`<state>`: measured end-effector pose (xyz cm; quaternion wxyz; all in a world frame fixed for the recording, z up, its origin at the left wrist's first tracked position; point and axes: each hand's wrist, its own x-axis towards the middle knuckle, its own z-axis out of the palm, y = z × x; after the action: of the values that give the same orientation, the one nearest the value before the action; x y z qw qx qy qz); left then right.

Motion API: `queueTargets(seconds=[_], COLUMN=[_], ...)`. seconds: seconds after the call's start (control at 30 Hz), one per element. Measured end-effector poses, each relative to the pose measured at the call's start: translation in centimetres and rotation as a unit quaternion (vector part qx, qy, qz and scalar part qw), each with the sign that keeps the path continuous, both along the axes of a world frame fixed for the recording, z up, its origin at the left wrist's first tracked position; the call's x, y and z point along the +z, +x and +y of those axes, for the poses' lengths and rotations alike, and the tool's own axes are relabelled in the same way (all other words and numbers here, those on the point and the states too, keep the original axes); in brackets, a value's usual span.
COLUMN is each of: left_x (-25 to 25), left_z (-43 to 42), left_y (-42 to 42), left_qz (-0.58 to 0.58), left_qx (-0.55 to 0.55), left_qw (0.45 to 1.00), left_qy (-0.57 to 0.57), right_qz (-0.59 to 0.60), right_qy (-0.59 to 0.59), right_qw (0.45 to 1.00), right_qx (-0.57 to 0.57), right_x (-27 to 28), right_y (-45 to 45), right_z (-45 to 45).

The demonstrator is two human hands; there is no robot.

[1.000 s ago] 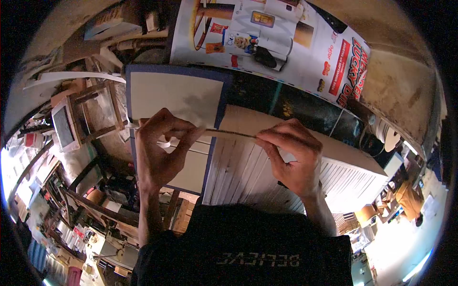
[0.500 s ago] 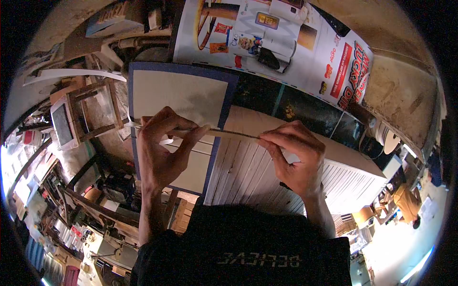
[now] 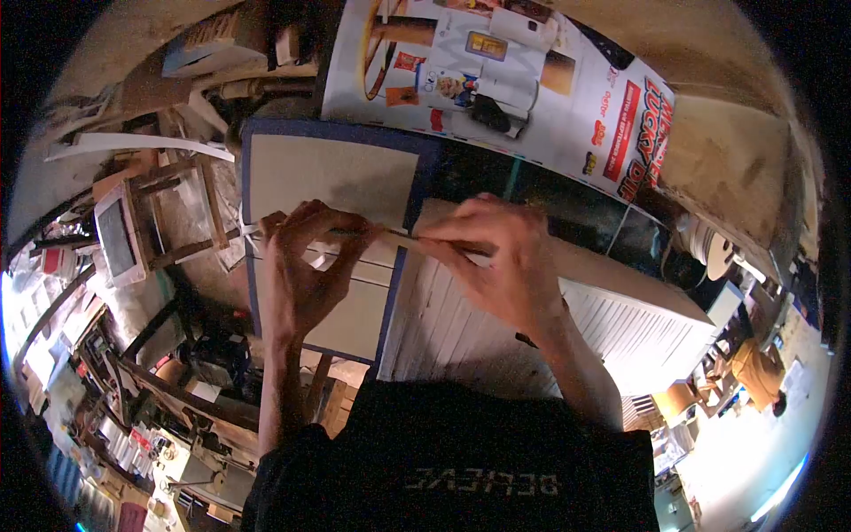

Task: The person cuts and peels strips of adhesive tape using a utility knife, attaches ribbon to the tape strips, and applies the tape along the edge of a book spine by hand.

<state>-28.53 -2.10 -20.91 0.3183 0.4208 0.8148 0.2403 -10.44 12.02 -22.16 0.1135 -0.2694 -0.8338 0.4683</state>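
Over the inner corner of a blue-edged, cream-faced book cover point(image 3: 337, 173), my left hand point(image 3: 310, 266) pinches a narrow pale strip point(image 3: 398, 236). My right hand point(image 3: 510, 262) has thumb and fingers closed on the same strip, close to the left fingertips, so only a short length shows between them. Slight blur covers the right hand. A white piece point(image 3: 251, 230) sticks out left of my left hand; whether it belongs to the strip I cannot tell. Below my right hand stands a large stack of pale page blocks point(image 3: 443, 310).
A printed poster sheet point(image 3: 567, 115) lies at the back over a dark tiled surface point(image 3: 567, 199). A white spool point(image 3: 716, 253) stands at the right. Wooden frames point(image 3: 182, 213) are on the left. Another person in an orange top point(image 3: 756, 377) is at the far right.
My right hand has moved left, up to my left hand. The length of dark-ribbed strip stretched between them is now much shorter. My left hand stays about where it was.
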Motion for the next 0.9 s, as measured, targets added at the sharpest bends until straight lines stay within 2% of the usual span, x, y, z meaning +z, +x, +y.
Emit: queueTargets(seconds=[0.03,0.1,0.27,0.33,0.4,0.47,0.5,0.53,0.57,0.6,0.67,0.73,0.83,0.87,0.9], left_x=[-0.1,-0.4,0.2,0.1,0.0,-0.2,-0.5,-0.8,-0.9,-0.7,-0.5,-0.5,-1.5,-1.8,-1.9], left_z=[-0.2,0.0,1.0,1.0,1.3,1.6,1.9,2.2,2.3,2.4,2.4,2.0,1.9,1.8,1.6], left_y=[-0.2,-0.1,1.6,2.0,2.0,2.1,2.1,2.1,1.8,1.3,0.6,0.5,0.1,0.1,0.2], left_qz=[-0.004,0.114,0.038,0.013,0.017,-0.004,0.001,-0.051,-0.101,-0.091,-0.089,-0.088,-0.142,-0.141,-0.125], left_qx=[-0.007,-0.045,-0.061,-0.099,-0.092,-0.054,-0.052,-0.041,-0.027,-0.019,-0.073,-0.067,-0.102,-0.093,-0.101], left_qw=[1.000,0.987,0.991,0.989,0.989,0.995,0.995,0.990,0.980,0.982,0.984,0.984,0.974,0.975,0.975], left_qy=[0.005,0.102,0.115,0.113,0.116,0.083,0.081,0.126,0.169,0.167,0.134,0.139,0.142,0.147,0.152], right_qz=[-0.005,-0.020,-0.020,0.028,0.047,-0.042,-0.066,-0.087,-0.089,-0.088,-0.157,-0.245,-0.261,-0.268,-0.266], right_qy=[-0.037,-0.028,0.049,0.135,0.154,0.100,0.027,-0.049,0.042,0.133,0.221,0.095,0.038,-0.024,0.019], right_qw=[0.999,0.999,0.998,0.990,0.985,0.990,0.987,0.978,0.975,0.965,0.947,0.964,0.964,0.963,0.964], right_qx=[0.004,-0.003,-0.025,-0.037,-0.068,-0.095,-0.142,-0.183,-0.197,-0.210,-0.173,-0.027,-0.016,-0.026,0.005], right_x=[-0.2,-0.5,1.0,0.8,0.5,0.8,0.9,1.0,1.7,2.9,6.1,7.5,5.8,5.8,6.1], right_y=[-0.3,-1.2,-0.4,0.9,2.6,5.1,6.6,8.1,9.5,10.9,13.9,18.0,19.9,20.2,20.2], right_z=[-0.1,-0.7,-2.0,-2.7,-2.8,-1.6,-1.2,-0.7,-0.4,-0.2,-0.5,-1.2,-4.1,-4.5,-4.6])
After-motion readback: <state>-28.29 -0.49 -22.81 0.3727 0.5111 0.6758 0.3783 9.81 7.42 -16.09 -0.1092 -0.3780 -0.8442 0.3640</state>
